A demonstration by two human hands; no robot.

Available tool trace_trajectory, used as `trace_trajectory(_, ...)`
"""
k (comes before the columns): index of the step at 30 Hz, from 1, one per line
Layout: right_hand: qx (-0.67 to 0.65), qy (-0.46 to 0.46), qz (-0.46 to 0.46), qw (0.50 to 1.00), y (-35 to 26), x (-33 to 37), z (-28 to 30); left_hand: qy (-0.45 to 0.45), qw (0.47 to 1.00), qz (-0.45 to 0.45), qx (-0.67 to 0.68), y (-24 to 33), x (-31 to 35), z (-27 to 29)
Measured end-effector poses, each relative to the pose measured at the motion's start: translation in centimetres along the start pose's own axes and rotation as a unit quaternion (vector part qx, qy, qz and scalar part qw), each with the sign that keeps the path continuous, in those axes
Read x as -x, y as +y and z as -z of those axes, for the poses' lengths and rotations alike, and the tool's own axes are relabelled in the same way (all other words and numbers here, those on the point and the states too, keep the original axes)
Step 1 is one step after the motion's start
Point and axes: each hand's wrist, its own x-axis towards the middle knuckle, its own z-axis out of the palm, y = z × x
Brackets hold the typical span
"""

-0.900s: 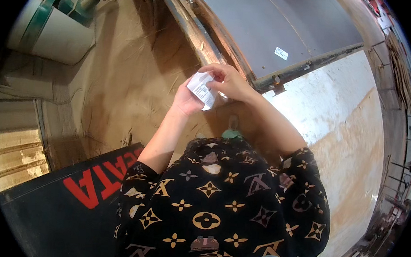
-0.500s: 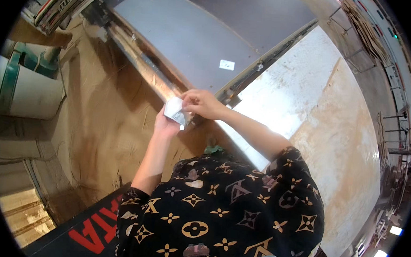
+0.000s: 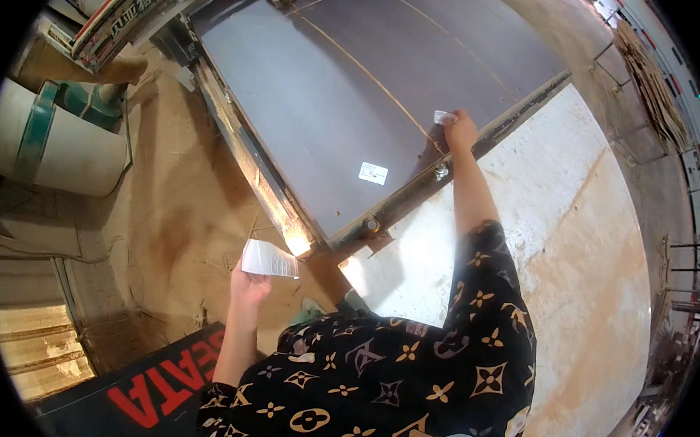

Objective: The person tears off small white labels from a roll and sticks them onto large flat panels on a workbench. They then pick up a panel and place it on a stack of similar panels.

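Observation:
In my left hand [image 3: 250, 286] is a curled white strip of labels [image 3: 269, 260], held up near the front corner of the machine bed. My right arm reaches out over the dark board [image 3: 293, 95], which is parted by thin straight cuts. The fingers of my right hand [image 3: 461, 133] pinch a small white label [image 3: 444, 118] just at the board, close to a cut line; I cannot tell whether it touches the surface. Another white label [image 3: 374, 173] lies flat on the nearer panel.
A white table [image 3: 580, 257] streaked with brown dust adjoins the bed's right side. At left stand a white and green cylindrical machine [image 3: 58, 148] and dusty floor [image 3: 182, 208]. A black panel with red lettering [image 3: 147, 390] is at lower left. Stacked sheets [image 3: 650, 93] stand at far right.
My right hand has left the strip and moved forward and right over the board, carrying a label. My left hand has lowered toward me with the strip. The view has shifted, showing more board.

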Motion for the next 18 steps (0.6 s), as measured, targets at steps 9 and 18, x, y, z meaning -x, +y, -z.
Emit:
trace_trajectory(9, 0.128, -0.015, 0.151, 0.98, -0.6, 2.6, -0.6, -0.016, 0.999, 0.017, -0.022, -1.0, 0.1, 0.2)
trace_trajectory(18, -0.446, -0.424, 0.128, 0.778, -15.8, 18.8, 7.4, -0.176, 0.98, 0.073, -0.057, 0.0, 1.0, -2.1)
